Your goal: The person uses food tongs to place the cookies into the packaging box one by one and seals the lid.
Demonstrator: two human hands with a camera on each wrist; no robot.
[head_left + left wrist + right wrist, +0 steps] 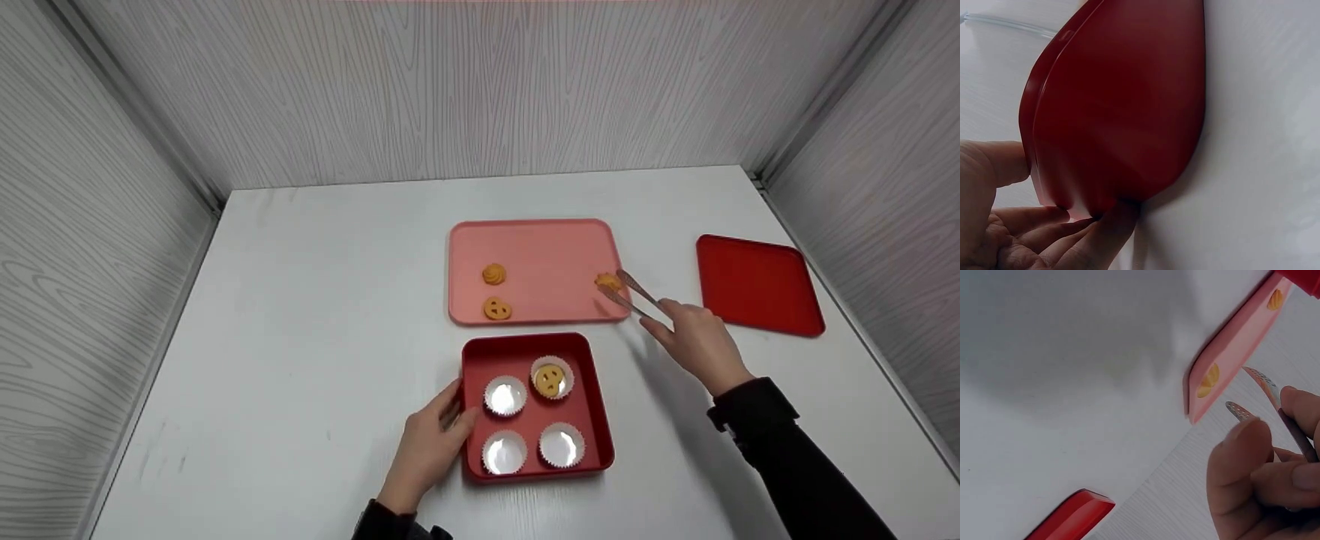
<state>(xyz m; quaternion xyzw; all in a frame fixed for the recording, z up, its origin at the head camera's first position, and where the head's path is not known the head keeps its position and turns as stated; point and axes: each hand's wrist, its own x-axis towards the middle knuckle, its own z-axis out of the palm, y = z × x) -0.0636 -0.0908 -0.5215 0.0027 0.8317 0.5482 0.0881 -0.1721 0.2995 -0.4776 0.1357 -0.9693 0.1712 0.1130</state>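
Observation:
My left hand [427, 446] holds the left wall of a red box [532, 421], the thumb at its rim and the other fingers against the outside [1117, 101]. Inside stand several white paper cups; the far right cup [568, 367] contains a pretzel-shaped cookie [550, 381]. In my right hand [701, 345] are metal tongs [639, 287], pinched between thumb and fingers. Their tips are spread near a scalloped cookie [606, 280] at the right end of a pink tray [544, 251]. Whether they touch it I cannot tell.
On the pink tray's left side lie a swirled cookie [493, 274] and a second pretzel-shaped cookie [497, 308]. A flat red tray [757, 285] lies at the right, beyond my right hand. Wood-grained panels [450, 97] enclose the white table [300, 337] at the back and sides.

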